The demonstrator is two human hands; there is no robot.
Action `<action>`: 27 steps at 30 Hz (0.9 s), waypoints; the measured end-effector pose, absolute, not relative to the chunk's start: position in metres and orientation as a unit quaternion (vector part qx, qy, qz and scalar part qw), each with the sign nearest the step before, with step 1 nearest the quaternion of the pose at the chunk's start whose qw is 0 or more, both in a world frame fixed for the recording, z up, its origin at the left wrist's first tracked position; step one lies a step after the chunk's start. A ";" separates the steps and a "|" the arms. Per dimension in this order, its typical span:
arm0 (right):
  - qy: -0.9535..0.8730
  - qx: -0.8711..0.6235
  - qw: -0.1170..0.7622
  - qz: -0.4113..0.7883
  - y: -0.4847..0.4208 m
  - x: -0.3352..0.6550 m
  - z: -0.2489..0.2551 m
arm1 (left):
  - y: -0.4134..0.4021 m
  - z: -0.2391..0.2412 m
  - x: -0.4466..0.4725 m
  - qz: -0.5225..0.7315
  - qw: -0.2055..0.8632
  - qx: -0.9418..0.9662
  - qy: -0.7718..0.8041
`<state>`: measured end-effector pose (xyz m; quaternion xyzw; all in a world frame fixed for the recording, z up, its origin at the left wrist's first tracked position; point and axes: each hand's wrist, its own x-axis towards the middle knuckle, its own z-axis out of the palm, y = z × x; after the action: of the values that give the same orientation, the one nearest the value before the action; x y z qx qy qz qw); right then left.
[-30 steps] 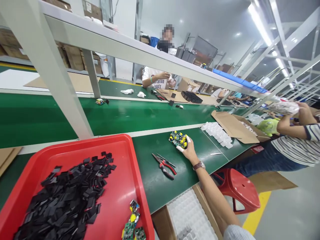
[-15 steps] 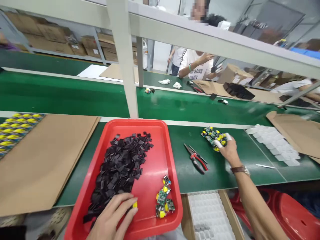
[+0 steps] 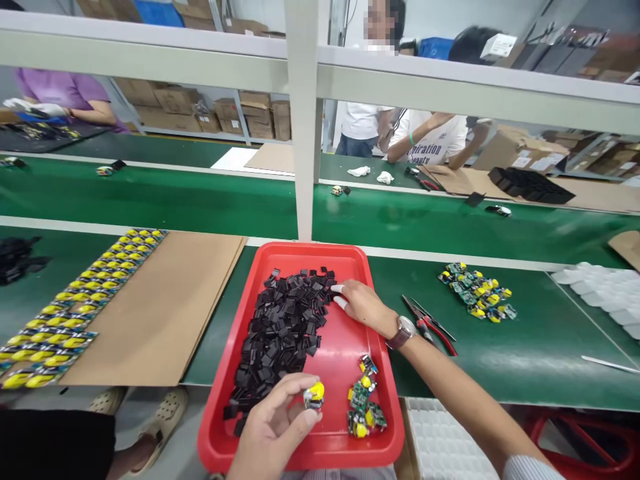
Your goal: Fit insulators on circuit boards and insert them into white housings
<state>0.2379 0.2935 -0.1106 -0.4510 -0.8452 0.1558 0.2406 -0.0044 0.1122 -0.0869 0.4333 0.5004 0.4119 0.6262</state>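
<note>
My left hand (image 3: 280, 427) pinches a small circuit board with a yellow component (image 3: 314, 395) between thumb and fingers, over the near part of the red tray (image 3: 345, 460). My right hand (image 3: 365, 307), with white covers on its fingertips, reaches into the tray. Its thumb and forefinger are a little apart at the right edge of a heap of small black plastic pieces (image 3: 280, 333); no piece shows between them. Several more circuit boards (image 3: 367, 403) lie in the tray's near right corner.
Right of the tray lie red-handled pliers (image 3: 431, 327), a pile of circuit boards (image 3: 480, 293) and clear plastic trays (image 3: 600, 287). Cardboard sheets (image 3: 150, 300) with rows of yellow-topped boards (image 3: 90, 287) lie left. An upright post (image 3: 303, 133) stands behind the tray. People sit across the green conveyor (image 3: 225, 197).
My right hand has left the pile of circuit boards and moved left to the black pieces. My left hand has lifted its board off the heap's near edge. The view has turned left.
</note>
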 end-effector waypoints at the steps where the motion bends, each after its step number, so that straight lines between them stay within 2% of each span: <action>1: -0.839 -0.460 0.239 0.165 0.297 0.236 -0.113 | 0.111 -0.087 -0.006 0.423 0.627 0.412 0.508; 7: -0.786 -0.504 0.247 0.259 0.298 0.244 -0.116 | 0.117 -0.095 -0.013 0.424 0.641 0.384 0.513; 10: -0.762 -0.497 0.270 0.317 0.270 0.238 -0.107 | 0.127 -0.096 -0.013 0.426 0.602 0.433 0.519; 16: -0.592 -0.402 0.454 0.532 0.188 0.212 -0.089 | 0.146 -0.084 0.001 0.391 0.455 0.610 0.517; 21: -0.544 -0.391 0.511 0.538 0.162 0.205 -0.089 | 0.153 -0.074 0.020 0.373 0.392 0.680 0.495; 27: -0.497 -0.420 0.497 0.574 0.154 0.208 -0.088 | 0.149 -0.077 0.035 0.403 0.314 0.723 0.465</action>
<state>0.2082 0.1542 -0.0885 -0.4202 -0.4970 0.5741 0.4968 0.0347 0.1491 -0.0766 0.7230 0.4648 0.4035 0.3138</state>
